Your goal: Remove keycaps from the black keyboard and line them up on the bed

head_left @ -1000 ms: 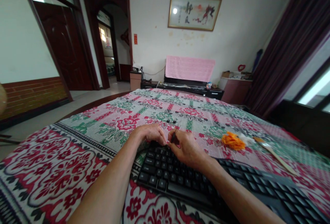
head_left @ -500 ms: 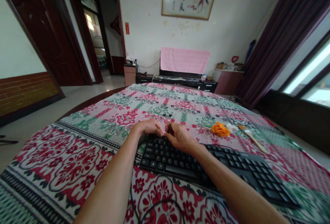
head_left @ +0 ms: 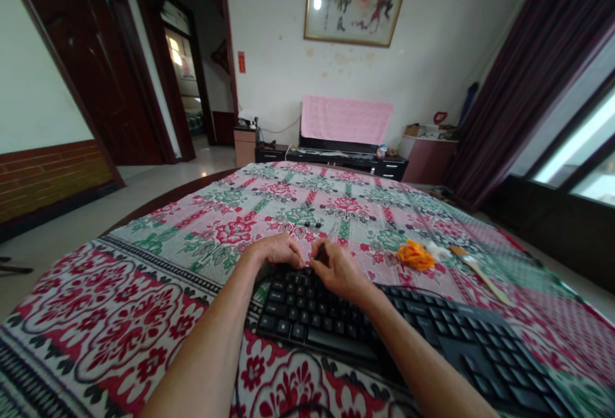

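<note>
A black keyboard (head_left: pixel 331 322) lies at an angle on the patterned cloth, its upper left part covered by my hands. My left hand (head_left: pixel 281 251) is closed at the top left keys, thumb and fingertips pressed together; what they pinch is hidden. Right beside it, my right hand (head_left: pixel 339 270) is closed round a thin tool (head_left: pixel 331 233) with a dark grip and a slim, pale shaft pointing up and away. The fingertips of both hands nearly meet over the keys. Two small black pieces (head_left: pixel 312 225), looking like keycaps, lie on the cloth beyond my hands.
To the right are a crumpled orange cloth (head_left: pixel 416 255), a white wad (head_left: pixel 438 252) and a flat brush (head_left: pixel 480 274) with a pale handle. A black cable (head_left: pixel 307 409) loops at the near edge. Patterned cloth (head_left: pixel 192 258) covers the table.
The view has tilted slightly up, so everything sits lower. Both hands stay at the keyboard's upper left. My right hand has turned a little, and the tool's shaft now shows more clearly.
</note>
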The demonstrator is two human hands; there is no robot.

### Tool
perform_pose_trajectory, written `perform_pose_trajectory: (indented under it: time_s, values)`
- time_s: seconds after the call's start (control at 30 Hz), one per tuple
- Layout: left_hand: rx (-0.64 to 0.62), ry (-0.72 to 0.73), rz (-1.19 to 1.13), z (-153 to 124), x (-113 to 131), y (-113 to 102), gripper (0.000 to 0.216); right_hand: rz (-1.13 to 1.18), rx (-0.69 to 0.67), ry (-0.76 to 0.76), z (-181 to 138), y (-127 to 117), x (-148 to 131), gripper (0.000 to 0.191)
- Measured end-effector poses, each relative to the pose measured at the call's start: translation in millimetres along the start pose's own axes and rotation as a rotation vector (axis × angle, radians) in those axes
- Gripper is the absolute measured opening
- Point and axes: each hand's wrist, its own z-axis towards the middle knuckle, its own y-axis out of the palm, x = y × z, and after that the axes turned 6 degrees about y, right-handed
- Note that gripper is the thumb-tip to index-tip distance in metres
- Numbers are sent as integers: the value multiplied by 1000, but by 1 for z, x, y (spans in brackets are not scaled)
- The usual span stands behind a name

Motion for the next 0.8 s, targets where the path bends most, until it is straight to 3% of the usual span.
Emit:
perform_pose_trajectory:
  time_s: [0.2,0.57,0.8]
  values:
    - [26,-17,18,-2,1,1,22,-22,-13,-121,-9,-3,-8,5]
    - [6,-62,54,-3,5,0,26,69,62,121,3,1,8,9]
    - [-2,-87,57,-7,14,-1,26,110,41,90,4,2,16,12]
